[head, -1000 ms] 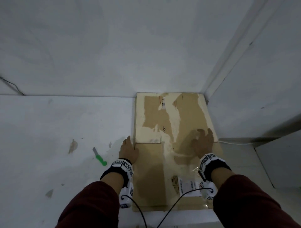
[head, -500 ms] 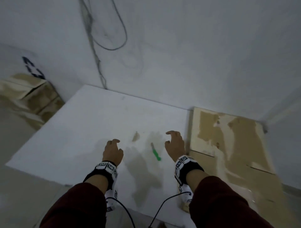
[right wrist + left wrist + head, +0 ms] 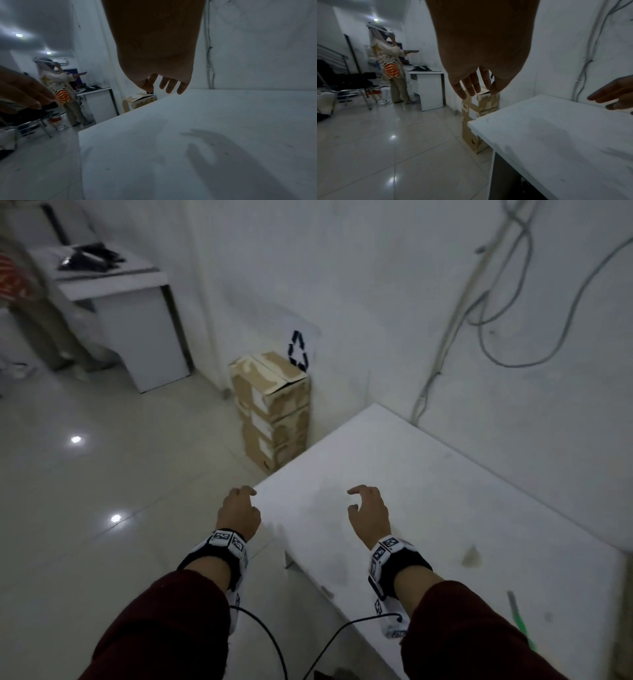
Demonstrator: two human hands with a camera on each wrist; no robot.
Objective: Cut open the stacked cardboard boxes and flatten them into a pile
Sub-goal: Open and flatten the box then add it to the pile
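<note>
Cardboard boxes (image 3: 274, 409) stand as a vertical stack on the floor against the wall, just beyond the far left corner of the white table (image 3: 445, 491); the top box has one flap slightly raised. The white table is the reference point for every position below. A second white desk (image 3: 137, 330) stands well to the left of the table, past the boxes, and another person (image 3: 392, 65) stands beside it in the wrist views. Grey cables (image 3: 496, 313) hang on the wall behind the table. The right hand (image 3: 368, 517) hovers above the table top near its left edge, fingers apart and loosely curled, holding nothing. The left hand (image 3: 239, 513) hovers just off the table's left corner, fingers likewise relaxed and empty. A green-handled knife (image 3: 520, 623) lies on the table near its right front edge, well apart from both hands.
</note>
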